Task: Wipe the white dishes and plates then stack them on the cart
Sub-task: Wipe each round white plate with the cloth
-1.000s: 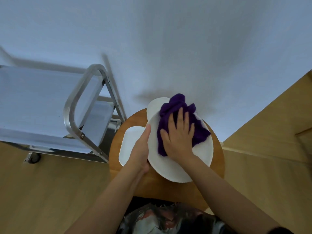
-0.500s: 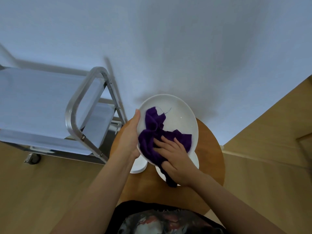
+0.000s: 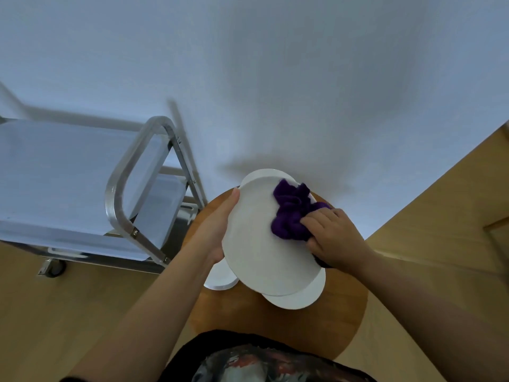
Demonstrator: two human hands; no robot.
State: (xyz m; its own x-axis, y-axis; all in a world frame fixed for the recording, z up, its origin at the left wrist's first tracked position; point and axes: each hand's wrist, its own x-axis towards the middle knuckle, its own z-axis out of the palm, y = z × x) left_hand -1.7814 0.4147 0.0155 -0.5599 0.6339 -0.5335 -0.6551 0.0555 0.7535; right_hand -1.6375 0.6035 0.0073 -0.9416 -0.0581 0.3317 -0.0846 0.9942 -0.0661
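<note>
Centre of the frame, the large round white plate [image 3: 256, 244] is up off the round wooden table [image 3: 325, 326], tilted, and the left hand [image 3: 217, 230] grips its left rim, thumb lying along the edge and the fingers hidden behind it. The right hand [image 3: 334, 239] comes in from the right with its fingers curled, clutching a bunched purple cloth [image 3: 293, 213] pressed against the plate's upper right face. Below the held plate, a second white round plate [image 3: 297, 296] lies flat on the table, its lower edge peeking out, and a smaller white dish [image 3: 220, 277] sits just beside it to the left, partly covered by the left wrist. Another white rim [image 3: 264, 173] shows behind the plate's top edge. Over on the left of the frame stands the metal cart [image 3: 121, 194] with its looped handle and pale shelves, near the table, against a pale wall [image 3: 275, 78].
</note>
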